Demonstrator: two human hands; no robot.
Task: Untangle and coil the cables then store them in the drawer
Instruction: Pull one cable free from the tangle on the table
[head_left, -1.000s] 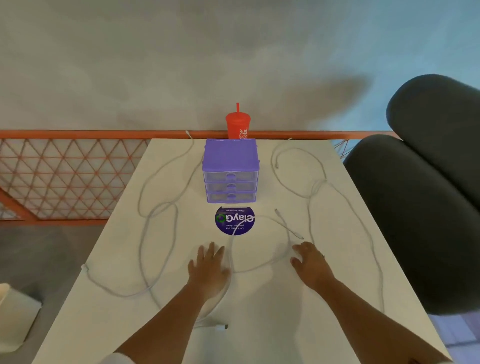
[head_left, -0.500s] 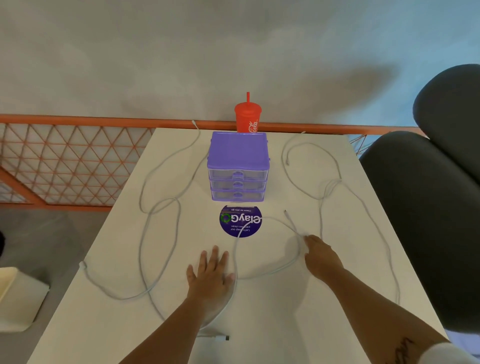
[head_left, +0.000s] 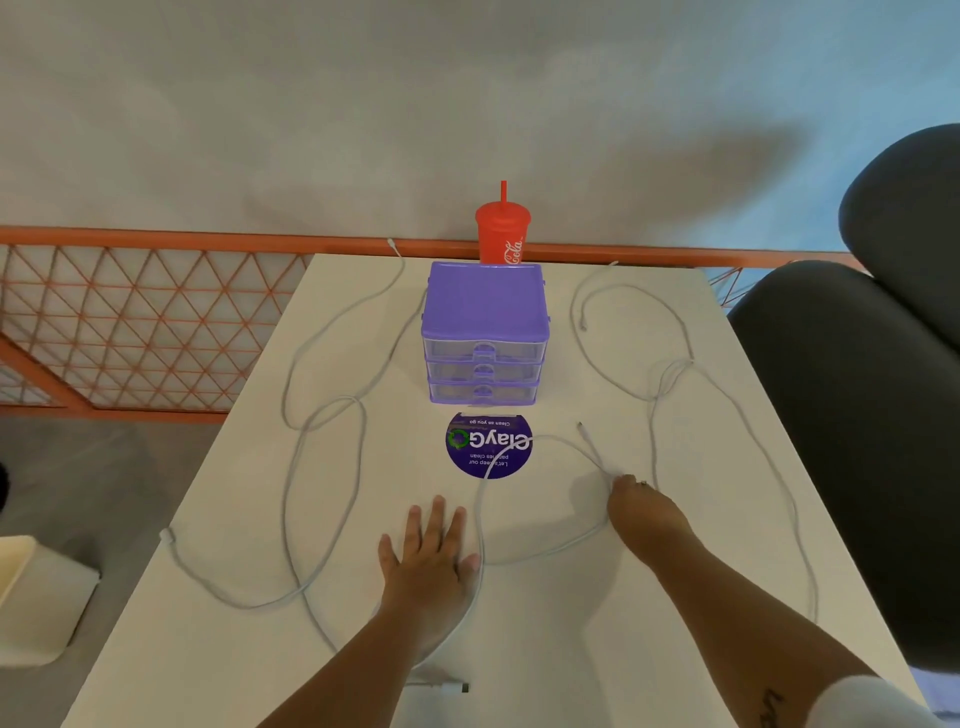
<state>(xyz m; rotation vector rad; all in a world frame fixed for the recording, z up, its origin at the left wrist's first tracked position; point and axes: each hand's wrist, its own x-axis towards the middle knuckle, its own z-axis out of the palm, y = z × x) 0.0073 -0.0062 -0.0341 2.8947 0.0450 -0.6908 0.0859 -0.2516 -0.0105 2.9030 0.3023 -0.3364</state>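
Several long white cables sprawl over the white table (head_left: 597, 649). One cable (head_left: 284, 483) loops on the left, another (head_left: 652, 441) with a knot runs down the right. A third, middle cable (head_left: 550, 552) curves between my hands, its connector end lying free near the sticker. My left hand (head_left: 426, 556) lies flat on the table, fingers spread, beside that cable. My right hand (head_left: 644, 512) has its fingers curled down onto the middle cable just below its connector. A purple drawer unit (head_left: 485, 312) stands mid-table with three drawers, all closed.
A red cup with a straw (head_left: 503, 234) stands behind the drawer unit at the table's far edge. A round purple sticker (head_left: 488, 452) lies before the drawers. A dark grey chair (head_left: 831, 415) crowds the right side. An orange mesh railing (head_left: 130, 322) runs left; a white bin (head_left: 31, 597) sits below.
My right hand slid forward to the middle cable's end and closed its fingers on it. My left hand stayed flat in place.
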